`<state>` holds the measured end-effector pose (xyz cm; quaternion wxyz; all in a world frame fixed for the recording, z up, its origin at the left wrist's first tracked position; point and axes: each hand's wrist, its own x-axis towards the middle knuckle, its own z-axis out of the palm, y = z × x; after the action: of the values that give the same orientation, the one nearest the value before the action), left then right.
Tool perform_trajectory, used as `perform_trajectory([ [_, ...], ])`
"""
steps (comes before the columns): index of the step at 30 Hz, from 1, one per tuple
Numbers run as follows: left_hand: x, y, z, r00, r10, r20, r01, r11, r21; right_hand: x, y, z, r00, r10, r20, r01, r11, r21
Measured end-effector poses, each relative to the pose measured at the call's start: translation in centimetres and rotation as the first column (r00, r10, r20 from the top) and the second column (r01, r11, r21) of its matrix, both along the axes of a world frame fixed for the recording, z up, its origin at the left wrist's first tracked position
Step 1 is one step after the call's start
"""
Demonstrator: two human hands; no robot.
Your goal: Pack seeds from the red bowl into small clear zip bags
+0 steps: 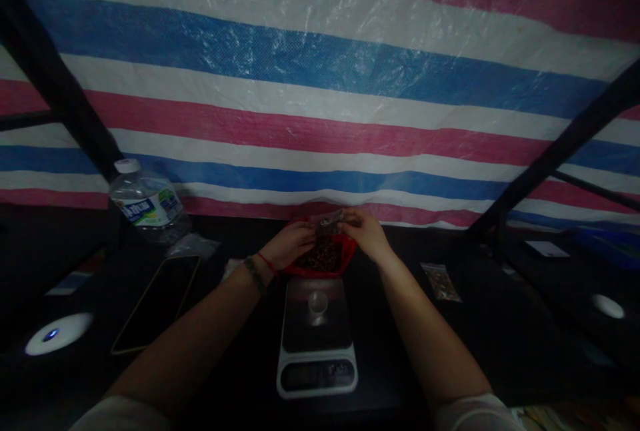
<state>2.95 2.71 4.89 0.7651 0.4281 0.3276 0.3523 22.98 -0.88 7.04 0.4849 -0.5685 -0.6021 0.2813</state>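
Observation:
Between my two hands is a small clear plastic bag (327,220) with dark bits in it, held above a red container (349,254). Fingers of my left hand (293,243) are closed at the bag's left side. My right hand (367,234) pinches its right end. Dark brown, bean-like pieces (320,256) lie in the red container. Just in front of it stands a white digital scale (317,358) with a small clear cup (317,304) on its dark platform. The digits on its display are too dim to read.
Right of my right forearm lies a filled clear bag (441,282). At left are a large plastic bottle (150,204), a crumpled clear bag (193,244), a phone (157,304) and a white oval device (59,334). Striped sheeting (320,98) hangs behind the black table (385,364).

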Motion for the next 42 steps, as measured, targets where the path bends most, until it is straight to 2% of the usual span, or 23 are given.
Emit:
perform_trajectory([
  [3, 0.5, -0.2, -0.3, 0.997, 0.015, 0.080, -0.002, 0.988, -0.157, 0.1, 0.0, 0.1, 0.999, -0.002, 0.040, 0.002, 1.000, 0.003],
  [6, 0.7, -0.3, -0.2, 0.985, 0.046, 0.165, 0.007, 0.951, -0.309, 0.2, -0.1, 0.3, 0.994, 0.030, 0.104, -0.031, 0.999, 0.013],
  [11, 0.6, -0.5, 0.3, 0.966, 0.084, 0.244, 0.020, 0.919, -0.393, -0.2, -0.7, 0.9, 0.972, 0.044, 0.233, -0.059, 0.996, 0.059],
  [15, 0.8, -0.9, 0.3, 0.961, 0.090, 0.260, 0.037, 0.894, -0.447, -0.9, -0.8, 0.9, 0.962, -0.042, 0.270, 0.001, 0.989, 0.150],
  [20, 1.1, -1.1, 0.0, 0.964, 0.132, 0.229, -0.008, 0.880, -0.475, -1.4, -0.7, 0.4, 0.953, -0.060, 0.297, -0.003, 0.978, 0.208],
  [26, 1.0, -1.1, 0.1, 0.965, 0.145, 0.220, -0.028, 0.887, -0.461, -1.4, -0.6, 0.1, 0.954, -0.117, 0.275, 0.051, 0.970, 0.236],
  [29, 1.0, -1.2, 0.2, 0.958, 0.152, 0.243, -0.029, 0.894, -0.447, -1.4, -0.5, -0.1, 0.949, -0.172, 0.262, 0.087, 0.948, 0.307],
  [32, 1.1, -1.2, 0.2, 0.953, 0.169, 0.253, -0.040, 0.894, -0.446, -1.4, -0.5, -0.2, 0.948, -0.148, 0.282, 0.053, 0.946, 0.319],
  [36, 1.0, -1.3, 0.3, 0.952, 0.147, 0.269, -0.014, 0.898, -0.440, -1.4, -0.6, -0.1, 0.952, -0.196, 0.236, 0.100, 0.926, 0.365],
  [42, 0.8, -1.2, 0.5, 0.949, 0.124, 0.289, 0.014, 0.901, -0.433, -1.6, -0.8, 0.2, 0.954, -0.193, 0.231, 0.096, 0.922, 0.376],
])
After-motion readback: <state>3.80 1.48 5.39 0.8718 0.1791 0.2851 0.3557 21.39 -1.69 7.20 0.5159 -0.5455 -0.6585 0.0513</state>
